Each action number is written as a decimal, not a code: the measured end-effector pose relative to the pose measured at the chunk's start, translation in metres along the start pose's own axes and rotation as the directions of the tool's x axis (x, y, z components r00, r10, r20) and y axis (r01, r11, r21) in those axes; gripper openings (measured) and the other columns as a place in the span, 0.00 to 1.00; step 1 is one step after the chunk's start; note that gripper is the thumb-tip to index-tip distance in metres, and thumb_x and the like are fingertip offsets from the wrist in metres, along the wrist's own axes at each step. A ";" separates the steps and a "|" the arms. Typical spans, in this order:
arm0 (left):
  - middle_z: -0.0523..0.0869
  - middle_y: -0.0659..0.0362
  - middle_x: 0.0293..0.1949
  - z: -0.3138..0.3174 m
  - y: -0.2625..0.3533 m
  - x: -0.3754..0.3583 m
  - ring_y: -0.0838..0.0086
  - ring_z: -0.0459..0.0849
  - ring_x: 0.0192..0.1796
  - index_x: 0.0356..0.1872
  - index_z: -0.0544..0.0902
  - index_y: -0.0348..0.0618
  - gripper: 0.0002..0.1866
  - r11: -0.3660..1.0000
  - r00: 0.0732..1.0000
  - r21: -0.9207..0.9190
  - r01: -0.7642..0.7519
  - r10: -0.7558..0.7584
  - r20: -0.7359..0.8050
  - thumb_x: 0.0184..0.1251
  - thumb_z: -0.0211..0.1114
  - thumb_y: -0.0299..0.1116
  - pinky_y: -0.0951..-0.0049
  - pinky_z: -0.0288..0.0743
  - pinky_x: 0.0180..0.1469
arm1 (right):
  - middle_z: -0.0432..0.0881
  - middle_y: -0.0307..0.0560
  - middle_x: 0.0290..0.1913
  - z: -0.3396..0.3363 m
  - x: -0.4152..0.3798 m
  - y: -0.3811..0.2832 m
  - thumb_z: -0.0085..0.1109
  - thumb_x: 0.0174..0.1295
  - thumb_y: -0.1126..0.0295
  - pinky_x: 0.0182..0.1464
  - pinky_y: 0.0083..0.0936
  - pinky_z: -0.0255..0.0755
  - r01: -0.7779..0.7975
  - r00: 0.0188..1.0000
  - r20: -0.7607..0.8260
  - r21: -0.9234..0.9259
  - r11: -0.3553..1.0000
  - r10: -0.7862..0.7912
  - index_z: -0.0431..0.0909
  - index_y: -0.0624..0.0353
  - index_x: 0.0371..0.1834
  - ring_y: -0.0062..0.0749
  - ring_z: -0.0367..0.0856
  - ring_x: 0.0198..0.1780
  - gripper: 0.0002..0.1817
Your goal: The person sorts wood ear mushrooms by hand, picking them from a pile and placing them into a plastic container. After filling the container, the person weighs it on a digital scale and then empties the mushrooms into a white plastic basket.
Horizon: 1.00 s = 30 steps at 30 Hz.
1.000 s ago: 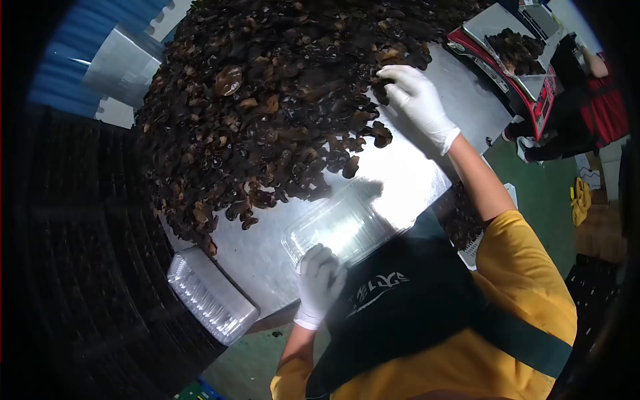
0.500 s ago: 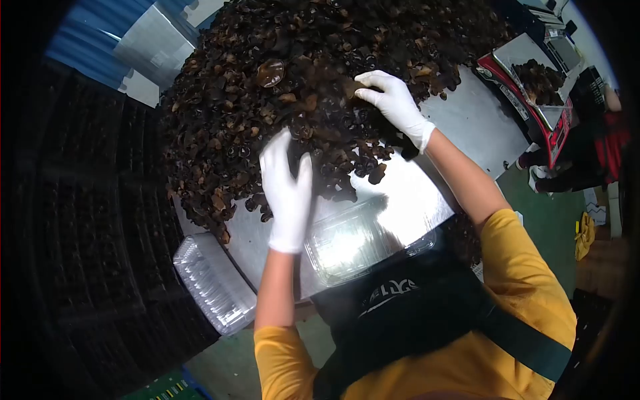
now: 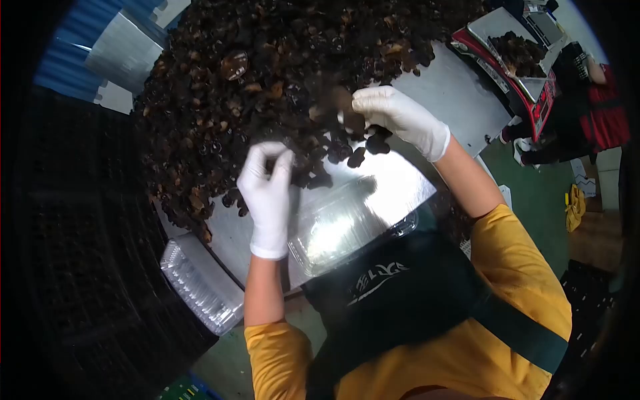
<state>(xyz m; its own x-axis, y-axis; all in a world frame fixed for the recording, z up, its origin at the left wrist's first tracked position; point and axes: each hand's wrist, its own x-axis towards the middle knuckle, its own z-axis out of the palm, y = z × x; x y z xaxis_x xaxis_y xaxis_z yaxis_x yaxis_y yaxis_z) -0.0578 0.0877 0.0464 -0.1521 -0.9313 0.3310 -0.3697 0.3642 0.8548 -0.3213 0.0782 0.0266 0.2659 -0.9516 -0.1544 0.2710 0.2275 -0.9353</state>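
Pieces of dark, ruffled material (image 3: 200, 120) form a broad heap on the metal bench (image 3: 460, 87) in the head view. Gloved left hand (image 3: 265, 193) meets the heap's near edge, thumb and fingers curled with a narrow gap between them; whether it grips anything cannot be told. Gloved right hand (image 3: 405, 121) pinches a brown piece (image 3: 347, 103), blurred, over the heap's right side. Near the dark apron (image 3: 413, 280) lies a clear plastic container (image 3: 333, 223). Clear ribbed plastic trays (image 3: 203, 283) sit beside the bench's left corner. Beyond the right hand, a red scale (image 3: 543, 110) bears more dark pieces (image 3: 517, 53).
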 end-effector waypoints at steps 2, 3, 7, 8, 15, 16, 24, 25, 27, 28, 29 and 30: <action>0.85 0.60 0.34 -0.003 0.003 -0.042 0.80 0.82 0.35 0.39 0.82 0.35 0.06 0.992 0.975 -0.009 0.127 -0.123 0.186 0.61 0.67 0.19 0.78 0.76 0.42 | 0.83 0.40 0.31 0.022 -0.033 0.000 0.61 0.65 0.68 0.36 0.21 0.72 -0.073 0.990 0.106 -0.204 0.976 0.096 0.83 0.62 0.34 0.21 0.77 0.31 0.08; 0.86 0.60 0.37 -0.003 0.005 -0.061 0.81 0.83 0.36 0.42 0.82 0.35 0.08 0.965 0.927 -0.005 0.262 -0.251 0.281 0.62 0.67 0.19 0.78 0.77 0.42 | 0.82 0.40 0.29 0.027 -0.046 0.002 0.62 0.64 0.68 0.37 0.23 0.72 -0.097 0.974 0.157 -0.356 0.929 0.162 0.83 0.62 0.34 0.23 0.76 0.30 0.08; 0.87 0.56 0.45 -0.007 0.011 -0.099 0.75 0.88 0.42 0.51 0.81 0.39 0.14 0.896 0.795 -0.013 0.443 -0.386 0.468 0.64 0.67 0.22 0.71 0.81 0.44 | 0.81 0.49 0.30 0.049 -0.090 0.024 0.66 0.56 0.64 0.38 0.31 0.74 0.137 0.966 0.246 -0.744 0.654 0.077 0.83 0.59 0.38 0.40 0.80 0.32 0.12; 0.86 0.55 0.45 -0.008 0.014 -0.101 0.71 0.88 0.42 0.50 0.82 0.40 0.14 0.939 0.812 0.058 0.339 -0.323 0.486 0.63 0.67 0.23 0.70 0.81 0.45 | 0.81 0.48 0.32 0.047 -0.093 0.032 0.66 0.56 0.63 0.38 0.32 0.75 0.230 0.962 0.273 -0.794 0.563 -0.007 0.83 0.58 0.39 0.41 0.81 0.33 0.12; 0.84 0.51 0.51 0.014 -0.004 -0.028 0.59 0.83 0.52 0.52 0.83 0.40 0.19 0.907 0.937 0.299 -0.298 0.218 0.272 0.57 0.68 0.23 0.65 0.77 0.54 | 0.76 0.53 0.54 0.019 -0.066 0.025 0.73 0.48 0.61 0.48 0.39 0.77 -0.053 0.858 -0.084 -0.996 0.076 -0.507 0.69 0.46 0.67 0.48 0.79 0.52 0.39; 0.84 0.51 0.52 0.028 -0.006 -0.009 0.59 0.82 0.54 0.51 0.83 0.40 0.19 0.833 0.921 0.401 -0.380 0.302 0.246 0.56 0.68 0.23 0.65 0.76 0.56 | 0.76 0.53 0.54 0.017 -0.059 0.025 0.73 0.48 0.61 0.48 0.39 0.77 -0.049 0.857 -0.079 -0.996 0.072 -0.510 0.69 0.46 0.67 0.48 0.79 0.52 0.39; 0.81 0.56 0.39 0.076 -0.029 0.069 0.60 0.79 0.48 0.40 0.82 0.44 0.14 0.563 0.806 0.578 -0.591 0.396 0.439 0.50 0.62 0.21 0.63 0.77 0.48 | 0.73 0.58 0.56 -0.006 -0.027 0.034 0.73 0.49 0.64 0.52 0.39 0.77 -0.029 0.941 -0.034 -0.999 0.020 -0.337 0.67 0.50 0.69 0.50 0.78 0.53 0.41; 0.80 0.57 0.37 0.070 -0.025 0.064 0.61 0.79 0.45 0.39 0.82 0.45 0.15 0.623 0.812 0.521 -0.584 0.460 0.360 0.47 0.62 0.20 0.63 0.78 0.45 | 0.74 0.56 0.52 -0.008 -0.027 0.034 0.72 0.50 0.65 0.50 0.39 0.77 0.002 0.946 -0.011 -0.999 0.037 -0.324 0.70 0.51 0.67 0.49 0.79 0.50 0.37; 0.84 0.56 0.37 0.052 -0.009 0.044 0.60 0.82 0.42 0.38 0.83 0.43 0.14 0.715 0.840 0.443 -0.541 0.491 0.233 0.47 0.64 0.21 0.66 0.78 0.45 | 0.74 0.54 0.46 -0.008 -0.028 0.039 0.67 0.53 0.66 0.47 0.39 0.76 0.015 0.933 -0.004 -0.999 0.050 -0.361 0.73 0.53 0.64 0.46 0.80 0.45 0.31; 0.86 0.56 0.38 0.044 -0.005 0.030 0.61 0.83 0.43 0.36 0.83 0.42 0.12 0.797 0.862 0.329 -0.507 0.469 0.191 0.50 0.63 0.19 0.67 0.78 0.46 | 0.75 0.54 0.45 -0.008 -0.027 0.041 0.65 0.54 0.67 0.45 0.38 0.77 0.012 0.936 -0.024 -0.995 0.100 -0.351 0.74 0.52 0.62 0.46 0.80 0.43 0.29; 0.86 0.56 0.40 0.036 -0.002 0.011 0.63 0.84 0.45 0.36 0.84 0.42 0.11 0.886 0.915 0.239 -0.398 0.366 0.167 0.53 0.62 0.16 0.68 0.78 0.48 | 0.76 0.54 0.45 -0.008 -0.025 0.045 0.63 0.54 0.67 0.44 0.37 0.77 0.010 0.939 -0.042 -0.989 0.150 -0.340 0.75 0.52 0.61 0.46 0.81 0.41 0.27; 0.86 0.54 0.39 0.029 0.001 -0.006 0.62 0.84 0.44 0.37 0.84 0.41 0.11 0.925 0.937 0.190 -0.330 0.295 0.188 0.55 0.61 0.16 0.69 0.78 0.49 | 0.77 0.52 0.41 -0.011 -0.019 0.049 0.61 0.54 0.68 0.42 0.38 0.77 0.020 0.907 -0.021 -0.995 0.094 -0.420 0.78 0.51 0.55 0.46 0.82 0.38 0.22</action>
<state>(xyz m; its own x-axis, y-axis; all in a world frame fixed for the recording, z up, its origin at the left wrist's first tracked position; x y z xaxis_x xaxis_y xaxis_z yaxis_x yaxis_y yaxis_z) -0.0843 0.0937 0.0341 -0.4242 -0.7633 0.4873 -0.4660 0.6454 0.6053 -0.3229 0.1055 -0.0198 0.1078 -0.9632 0.2463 -0.8901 -0.2038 -0.4077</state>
